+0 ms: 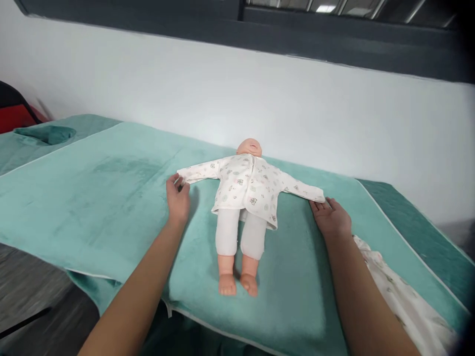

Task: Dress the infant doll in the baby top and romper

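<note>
A baby doll (249,147) lies on its back, arms spread and legs toward me. It wears a white printed baby shirt (247,185), closed down the front, over a white lower body with bare feet. My left hand (178,198) is closed at the cuff of the sleeve on the left, thumb and fingers around its end. Palm up, my right hand (331,216) lies by the other cuff, its fingers stretched out and touching the cuff's lower edge. Both of the doll's hands are hidden inside the sleeves.
A green cloth (111,198) covers the table, which stands against a white wall (178,84). Beside my right forearm lies a crumpled white printed cloth (401,291). Something red and black (17,116) is at the far left. The table's front edge runs below the doll's feet.
</note>
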Demonstrator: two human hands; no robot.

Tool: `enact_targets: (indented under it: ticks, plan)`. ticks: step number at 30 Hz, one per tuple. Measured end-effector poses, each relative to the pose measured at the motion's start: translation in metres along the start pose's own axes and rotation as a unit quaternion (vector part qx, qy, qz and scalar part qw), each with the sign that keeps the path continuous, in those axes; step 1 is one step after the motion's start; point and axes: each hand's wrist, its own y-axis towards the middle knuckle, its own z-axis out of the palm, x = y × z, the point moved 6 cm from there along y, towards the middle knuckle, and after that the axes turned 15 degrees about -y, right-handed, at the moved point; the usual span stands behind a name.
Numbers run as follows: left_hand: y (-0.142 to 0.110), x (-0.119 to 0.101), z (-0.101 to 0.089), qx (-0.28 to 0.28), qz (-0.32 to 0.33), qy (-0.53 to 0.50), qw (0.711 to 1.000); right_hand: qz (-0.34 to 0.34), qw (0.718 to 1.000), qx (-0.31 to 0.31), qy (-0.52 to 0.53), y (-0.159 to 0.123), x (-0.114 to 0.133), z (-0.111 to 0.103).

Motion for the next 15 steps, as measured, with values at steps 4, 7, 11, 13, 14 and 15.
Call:
enact_targets:
  ticks: [4, 7, 11, 13, 14, 15]
  plan:
    - [-0.012, -0.011, 0.002, 0.045, 0.026, 0.084, 0.995, -0.093, 0.993, -0.046, -0.059, -0.044, -0.005, -0.015]
    - [-0.030, -0.019, 0.004, 0.130, 0.014, 0.181, 0.975, -0.205, 0.944, -0.008, -0.258, -0.103, -0.009, -0.013]
    - [-0.070, -0.037, 0.005, 0.254, 0.027, 0.279, 0.926, -0.279, 0.826, 0.032, -0.489, -0.185, -0.020, -0.032]
    - [-0.094, -0.049, 0.002, 0.292, 0.027, 0.268, 0.918, -0.341, 0.759, 0.047, -0.552, -0.217, -0.019, -0.053]
    - [-0.107, -0.054, 0.001, 0.310, 0.017, 0.244, 0.918, -0.373, 0.730, 0.040, -0.571, -0.229, -0.016, -0.066]
    - [-0.120, -0.060, 0.000, 0.327, 0.006, 0.215, 0.920, -0.403, 0.703, 0.025, -0.585, -0.239, -0.011, -0.081]
